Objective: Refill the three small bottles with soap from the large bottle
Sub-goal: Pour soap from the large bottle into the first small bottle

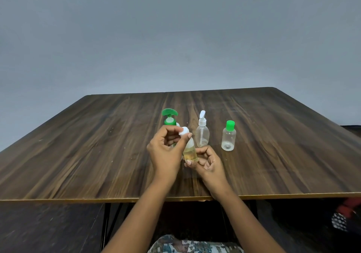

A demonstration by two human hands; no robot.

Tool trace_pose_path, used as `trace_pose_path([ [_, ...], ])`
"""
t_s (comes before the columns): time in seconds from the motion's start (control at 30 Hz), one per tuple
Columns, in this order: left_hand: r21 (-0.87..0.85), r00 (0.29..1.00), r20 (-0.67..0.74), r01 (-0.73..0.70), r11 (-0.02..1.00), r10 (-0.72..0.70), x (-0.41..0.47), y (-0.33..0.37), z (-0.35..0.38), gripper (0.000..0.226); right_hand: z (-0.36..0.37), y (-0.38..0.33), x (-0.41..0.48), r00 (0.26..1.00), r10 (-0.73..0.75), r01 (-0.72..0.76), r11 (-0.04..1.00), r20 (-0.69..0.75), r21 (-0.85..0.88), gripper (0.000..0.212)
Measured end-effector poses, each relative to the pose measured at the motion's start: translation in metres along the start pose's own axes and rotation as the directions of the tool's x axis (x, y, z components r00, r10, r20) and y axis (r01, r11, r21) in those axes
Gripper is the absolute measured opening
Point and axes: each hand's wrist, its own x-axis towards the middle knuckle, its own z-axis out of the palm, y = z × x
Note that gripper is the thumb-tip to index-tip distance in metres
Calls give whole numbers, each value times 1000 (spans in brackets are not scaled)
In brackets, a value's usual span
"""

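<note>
Left hand (pixel 166 151) pinches the white cap (pixel 184 131); right hand (pixel 210 163) grips one small clear amber-soap bottle (pixel 190 152); two empty clear bottles (pixel 202 135) (pixel 229 138), one large green-pump bottle (pixel 170 119) behind.

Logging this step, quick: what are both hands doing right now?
Left hand: pinches the white cap.
Right hand: holds the small bottle.

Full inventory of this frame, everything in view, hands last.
table: 1, dark wood, mid frame
large pump bottle: 1, green, behind left hand
white-pump bottle: 1, clear, centre, standing
green-capped bottle: 1, clear, rightmost, standing
small bottle: 1, clear, yellowish soap inside, held above table
white cap: 1, at small bottle's top
wall: 1, grey, behind table
patterned cloth: 1, multicolour, bottom edge
left hand: 1, pinches white cap
right hand: 1, grips small bottle's base
</note>
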Motion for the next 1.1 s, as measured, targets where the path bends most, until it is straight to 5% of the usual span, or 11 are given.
trace_pose_path([
  [0.5, 517, 964, 265, -153, 842, 13, 35, 22, -9, 30, -2, 0, -1, 1000, -8, 6, 998, -24, -67, 29],
  [0.7, 745, 964, 257, -239, 623, 63, 30, 32, -1, 29, -1, 0, -2, 998, -39, 34, 994, -40, -100, 30],
  [0.9, 785, 978, 207, -148, 602, -29, 36, 34, 1, 39, -2, 2, -2, 996, -72, 65, 991, -58, -117, 30],
  [1.1, 846, 913, 395, -316, 430, -105, 43, 44, -1, 29, -3, 3, -2, 995, -81, 74, 991, -52, -115, 31],
])
